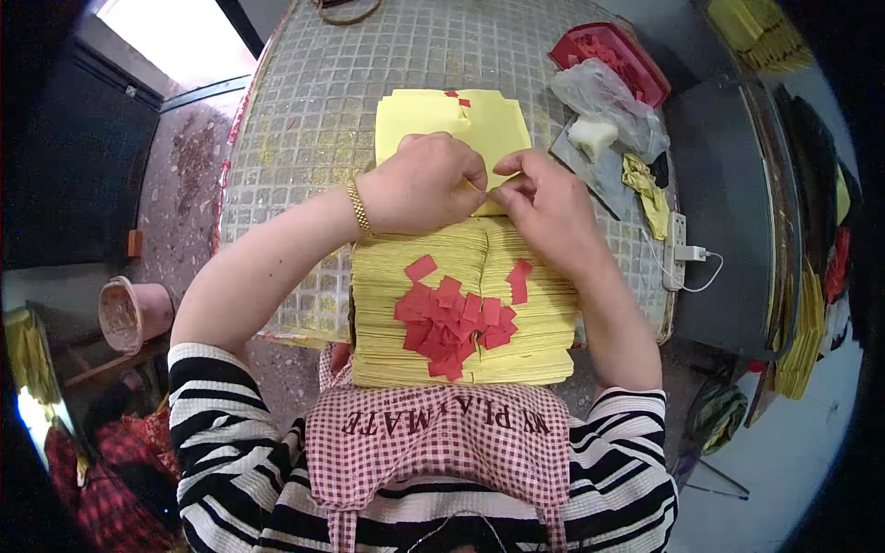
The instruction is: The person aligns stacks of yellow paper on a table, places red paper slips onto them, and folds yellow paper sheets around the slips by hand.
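My left hand (pixel 429 182), with a gold bracelet (pixel 359 206) at the wrist, is closed in a pinch at the near part of a yellow paper sheet (pixel 415 112). Thumb and fingers of my right hand (pixel 553 210) pinch the paper close beside it; the fingertips nearly meet. Small red marks (pixel 464 102) show near the sheet's far edge, above a fold or slit. Below my hands lies a thick stack of folded yellow paper (pixel 396 263). On top of it rests a loose heap of small red paper squares (pixel 442 323), with a few squares (pixel 519 281) apart at the right.
A table (pixel 304 138) with a grid-patterned cover bears everything. At its right are a red tray (pixel 616 57) of red scraps, a clear plastic bag (pixel 608 106), a white sponge-like block (pixel 593 135), crumpled yellow paper (pixel 647 194) and a power strip (pixel 678 249). A pink bucket (pixel 136 313) stands on the floor, left.
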{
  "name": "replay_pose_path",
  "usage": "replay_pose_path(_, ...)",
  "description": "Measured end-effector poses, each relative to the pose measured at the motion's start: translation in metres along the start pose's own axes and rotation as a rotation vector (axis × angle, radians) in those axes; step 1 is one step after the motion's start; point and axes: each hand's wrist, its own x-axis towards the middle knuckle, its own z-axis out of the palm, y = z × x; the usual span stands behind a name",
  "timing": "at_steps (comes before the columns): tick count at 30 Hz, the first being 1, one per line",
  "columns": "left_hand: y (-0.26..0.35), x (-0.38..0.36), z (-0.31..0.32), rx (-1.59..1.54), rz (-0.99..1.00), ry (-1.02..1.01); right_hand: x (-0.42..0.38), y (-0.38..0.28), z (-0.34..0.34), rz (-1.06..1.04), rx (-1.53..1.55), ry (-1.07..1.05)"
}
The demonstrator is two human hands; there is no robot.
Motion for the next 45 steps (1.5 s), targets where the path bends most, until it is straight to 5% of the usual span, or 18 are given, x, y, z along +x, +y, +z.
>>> replay_pose_path(4, 0.004, -0.002, -0.004, -0.153, -0.117, -0.077, -0.024, 0.003, 0.002, -0.427, -0.193, 0.346)
replay_pose_path(13, -0.006, -0.004, 0.007, -0.199, -0.074, 0.016, -0.085, 0.002, -0.005, -0.523, -0.53, 0.274)
replay_pose_path(17, 0.001, -0.006, 0.002, -0.232, -0.193, -0.05, -0.085, 0.005, -0.014, -0.353, -0.231, 0.084)
replay_pose_path(30, 0.005, -0.001, -0.008, -0.14, -0.163, -0.078, -0.032, 0.001, -0.025, -0.183, -0.065, 0.115)
replay_pose_path(37, -0.014, 0.007, 0.002, -0.034, -0.069, 0.013, 0.019, 0.002, -0.019, 0.042, 0.328, -0.439)
replay_pose_path(43, -0.019, 0.006, 0.001, -0.07, 0.011, -0.044, 0.016, -0.001, -0.008, 0.11, 0.313, -0.428)
replay_pose_path(45, -0.01, 0.007, -0.002, -0.058, -0.109, -0.128, 0.01, -0.001, 0.0, 0.064, 0.158, -0.289)
